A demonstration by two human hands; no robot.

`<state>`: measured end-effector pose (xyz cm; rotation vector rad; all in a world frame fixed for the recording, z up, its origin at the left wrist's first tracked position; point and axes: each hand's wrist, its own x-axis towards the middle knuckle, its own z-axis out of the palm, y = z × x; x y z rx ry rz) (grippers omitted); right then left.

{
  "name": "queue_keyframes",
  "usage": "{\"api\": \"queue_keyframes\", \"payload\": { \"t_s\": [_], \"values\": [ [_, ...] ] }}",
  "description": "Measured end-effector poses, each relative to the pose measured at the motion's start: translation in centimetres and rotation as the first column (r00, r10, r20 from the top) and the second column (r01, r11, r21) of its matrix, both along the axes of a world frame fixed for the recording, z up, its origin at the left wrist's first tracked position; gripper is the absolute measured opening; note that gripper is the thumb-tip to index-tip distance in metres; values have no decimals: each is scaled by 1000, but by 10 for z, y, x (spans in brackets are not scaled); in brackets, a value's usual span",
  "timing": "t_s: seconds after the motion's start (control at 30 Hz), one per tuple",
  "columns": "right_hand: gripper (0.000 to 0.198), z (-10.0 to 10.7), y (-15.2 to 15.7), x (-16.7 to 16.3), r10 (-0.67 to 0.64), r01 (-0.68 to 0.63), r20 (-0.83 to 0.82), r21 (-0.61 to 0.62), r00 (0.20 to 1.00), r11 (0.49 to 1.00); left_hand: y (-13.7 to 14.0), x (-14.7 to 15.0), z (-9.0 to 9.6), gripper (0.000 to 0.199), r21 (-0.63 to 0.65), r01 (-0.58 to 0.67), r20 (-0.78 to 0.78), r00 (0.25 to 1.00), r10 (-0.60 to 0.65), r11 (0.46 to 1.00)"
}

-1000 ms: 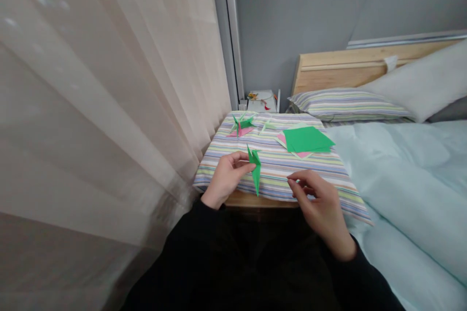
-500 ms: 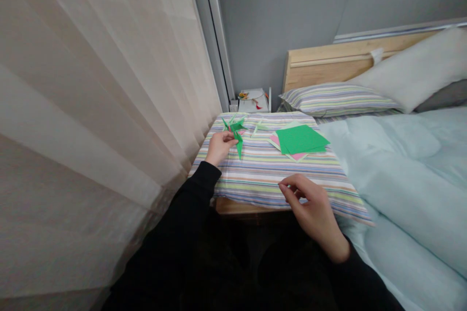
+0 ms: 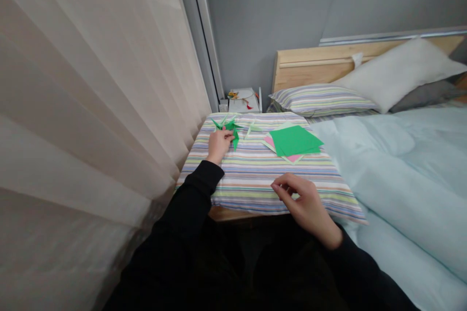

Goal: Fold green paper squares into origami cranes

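At the far left of the striped cloth (image 3: 248,170), my left hand (image 3: 218,146) pinches a green paper crane (image 3: 235,140) between thumb and fingers. Its folded point hangs toward me, and the fingers cover part of it. Just beyond the fingertips lie more folded green paper pieces (image 3: 230,123), crowded together so that I cannot separate them all. A pale green folded piece (image 3: 252,128) sits to their right. My right hand (image 3: 301,200) hovers over the near part of the cloth, fingers curled and thumb against the index finger, with nothing visible in it.
A stack of square paper sheets (image 3: 295,141), green on top with pink and pale green below, lies on the cloth's right side. A curtain (image 3: 146,82) hangs close on the left. A bed with a light blue quilt (image 3: 394,155) adjoins the right; a small white stand (image 3: 243,102) is behind.
My left hand has moved the green crane slightly away from me, closer to the other folded pieces. The right hand keeps its curled pose, and the view has shifted a little.
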<state>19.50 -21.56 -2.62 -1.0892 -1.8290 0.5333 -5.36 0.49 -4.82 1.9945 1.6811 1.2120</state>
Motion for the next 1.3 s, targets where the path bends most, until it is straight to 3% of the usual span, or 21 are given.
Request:
{"api": "queue_keyframes", "payload": {
  "t_s": [0.17, 0.27, 0.33, 0.4, 0.53, 0.77, 1.07, 1.3],
  "values": [
    [16, 2, 26, 17, -19, 19, 112, -5, 993, 1000, 2, -7, -4, 17, 50, -67, -43, 997, 69, 996],
    [15, 3, 65, 36, -135, 110, 226, 119, 965, 987, -6, -6, 0, 27, 117, -92, -51, 994, 98, 989],
    [22, 3, 97, 46, -230, 181, 378, 160, 897, 970, -14, -1, 3, 35, 175, -79, -63, 994, 91, 982],
    [39, 0, 126, 50, -315, 263, 573, 173, 757, 949, -21, 6, 6, 35, 212, -13, -103, 994, 36, 977],
    [58, -14, 162, 43, -407, 390, 625, 173, 666, 904, -28, 20, 5, 25, 205, 180, -240, 962, -129, 962],
    [53, -41, 177, 36, -404, 439, 680, 133, 612, 889, -24, 27, 0, 26, 136, 324, -409, 879, -245, 936],
    [48, -43, 179, 36, -409, 434, 673, 143, 616, 890, -20, 29, -3, 26, 116, 213, -506, 853, -127, 970],
    [43, -42, 180, 33, -400, 431, 635, 115, 661, 895, -23, 29, -1, 39, 114, 233, -579, 806, -126, 966]
  ]
}}
